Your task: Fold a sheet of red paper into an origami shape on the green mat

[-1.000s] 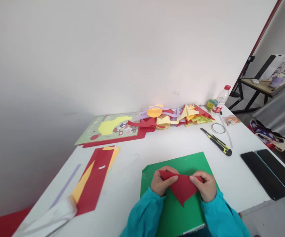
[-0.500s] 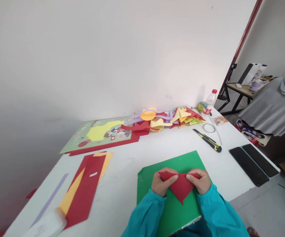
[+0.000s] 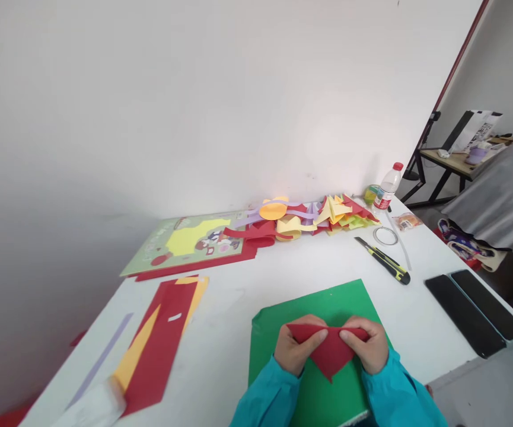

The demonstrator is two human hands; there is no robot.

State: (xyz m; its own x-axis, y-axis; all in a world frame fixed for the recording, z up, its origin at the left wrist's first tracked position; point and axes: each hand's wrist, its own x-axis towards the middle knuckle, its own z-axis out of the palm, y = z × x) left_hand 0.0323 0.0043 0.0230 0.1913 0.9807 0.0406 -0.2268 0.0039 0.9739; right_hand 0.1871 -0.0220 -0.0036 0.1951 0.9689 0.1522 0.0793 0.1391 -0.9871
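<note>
A folded red paper triangle (image 3: 330, 354) lies point-down on a green sheet (image 3: 322, 302) near the table's front edge. My left hand (image 3: 294, 350) pinches its left upper corner, thumb on top. Its right upper corner is pinched the same way by my right hand (image 3: 369, 347). Both arms wear teal sleeves.
Red and yellow paper sheets (image 3: 162, 332) lie at the left. A picture board (image 3: 189, 240) and a heap of coloured paper scraps (image 3: 309, 216) line the wall. A utility knife (image 3: 383, 260), tape ring (image 3: 386, 235), water bottle (image 3: 388, 187) and two dark phones (image 3: 474, 308) lie at the right.
My hands keep the same hold on the red paper. The view has swung slightly, shifting the table in the picture.
</note>
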